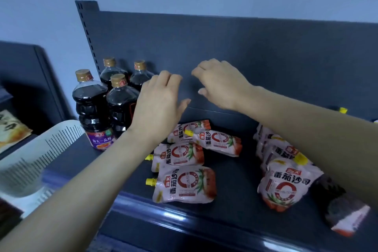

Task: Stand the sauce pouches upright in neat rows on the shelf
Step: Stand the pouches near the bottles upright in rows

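Observation:
Several pink-and-red sauce pouches with yellow caps lie flat on the dark shelf [235,172]: one at the front [185,185], one behind it [179,154], and two more further back [218,141]. To the right, a row of pouches stands upright, the front one [284,185] facing me. My left hand [158,101] hovers above the lying pouches, fingers spread, holding nothing. My right hand [222,83] is raised near the shelf's back panel, fingers loosely curled, empty. My right forearm covers part of the upright row.
Dark soy sauce bottles [92,108] with gold caps stand at the shelf's left. A white slotted basket [38,155] sits lower left. A dark pouch [345,213] lies at the front right. The shelf's front lip [184,217] runs along the bottom.

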A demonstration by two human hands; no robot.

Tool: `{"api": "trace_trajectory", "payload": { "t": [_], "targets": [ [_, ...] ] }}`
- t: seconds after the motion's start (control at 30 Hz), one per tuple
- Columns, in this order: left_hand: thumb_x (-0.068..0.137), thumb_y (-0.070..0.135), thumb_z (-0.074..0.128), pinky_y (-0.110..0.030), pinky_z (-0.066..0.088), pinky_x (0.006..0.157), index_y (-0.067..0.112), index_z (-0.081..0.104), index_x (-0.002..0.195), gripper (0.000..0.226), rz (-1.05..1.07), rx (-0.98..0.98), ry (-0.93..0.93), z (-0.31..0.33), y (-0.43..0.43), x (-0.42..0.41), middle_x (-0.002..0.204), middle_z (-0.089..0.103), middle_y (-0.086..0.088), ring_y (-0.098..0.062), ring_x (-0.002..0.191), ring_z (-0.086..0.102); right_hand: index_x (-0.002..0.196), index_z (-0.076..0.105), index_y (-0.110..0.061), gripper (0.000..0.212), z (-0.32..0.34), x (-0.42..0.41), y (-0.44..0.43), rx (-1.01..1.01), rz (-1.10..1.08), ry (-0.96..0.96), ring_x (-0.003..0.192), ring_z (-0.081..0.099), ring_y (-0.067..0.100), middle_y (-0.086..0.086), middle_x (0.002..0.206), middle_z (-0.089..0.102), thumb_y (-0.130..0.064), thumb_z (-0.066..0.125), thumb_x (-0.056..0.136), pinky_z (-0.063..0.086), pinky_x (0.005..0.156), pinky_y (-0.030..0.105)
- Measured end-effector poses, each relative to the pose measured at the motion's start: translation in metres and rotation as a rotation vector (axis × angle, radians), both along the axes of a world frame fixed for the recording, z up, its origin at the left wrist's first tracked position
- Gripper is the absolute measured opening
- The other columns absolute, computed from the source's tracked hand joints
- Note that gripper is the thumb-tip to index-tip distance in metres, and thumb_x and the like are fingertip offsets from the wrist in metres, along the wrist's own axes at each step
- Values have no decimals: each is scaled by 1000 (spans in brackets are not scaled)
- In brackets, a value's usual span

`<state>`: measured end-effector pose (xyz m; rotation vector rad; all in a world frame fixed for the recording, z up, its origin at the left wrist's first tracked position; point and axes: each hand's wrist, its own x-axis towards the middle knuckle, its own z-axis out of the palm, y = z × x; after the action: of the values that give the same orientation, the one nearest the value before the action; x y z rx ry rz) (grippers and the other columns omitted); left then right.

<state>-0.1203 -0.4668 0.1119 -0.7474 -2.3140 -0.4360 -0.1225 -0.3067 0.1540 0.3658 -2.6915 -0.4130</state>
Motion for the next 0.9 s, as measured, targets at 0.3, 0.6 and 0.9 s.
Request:
{"api": "trace_trajectory", "payload": {
  "t": [0.3,0.6,0.9],
  "targets": [
    [81,34,64,-45,45,89,6,50,117,48,144,-52,-466,-69,29,-40,114,56,-15,-35,107,52,127,51,-11,39,-49,-72,18,152,149,-303,119,48,29,9,125,56,-18,60,90,42,93,42],
    [77,49,65,-40,51,76,3,59,105,53,248,83,-867,-115,61,-71,103,62,-14,-30,89,59,131,50,-14,43,-93,-123,31,146,172,-533,118,52,32,12,125,58,-11,59,88,48,94,46],
    [73,37,72,-27,41,51,7,59,69,32,290,292,-1103,-135,72,-76,65,57,-4,-21,62,53,137,45,-18,50,-122,-146,34,43,161,-671,116,56,33,13,130,57,-23,62,90,49,93,37]
  ]
}}
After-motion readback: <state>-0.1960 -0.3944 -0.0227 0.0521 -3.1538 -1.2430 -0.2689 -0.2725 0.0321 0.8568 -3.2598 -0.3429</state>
